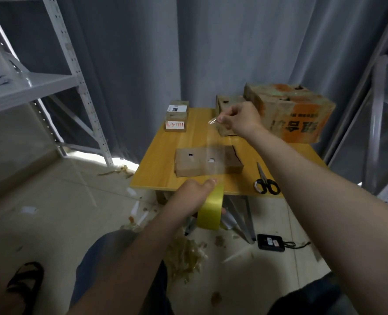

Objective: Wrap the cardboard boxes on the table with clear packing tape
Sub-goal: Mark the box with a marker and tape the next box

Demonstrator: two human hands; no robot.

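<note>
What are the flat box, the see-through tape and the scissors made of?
The flat box looks like brown cardboard, matte, with ragged holes on top. The tape strip seems thin clear plastic, glossy: the box shows through it. The scissors appear to have grey metal blades and black handles, probably plastic.

Glossy clear tape [213, 153], matt brown cardboard box [207, 162], smooth varnished wood table [156, 178], black-handled metal scissors [264, 181].

Storeroom or packing corner.
Slotted metal shelving [79, 71] is seen left and right; cardboard boxes [297, 110] are stacked on a small table [161, 160]; tape scraps [184, 253] are strewn over the tiled floor [74, 201].
</note>
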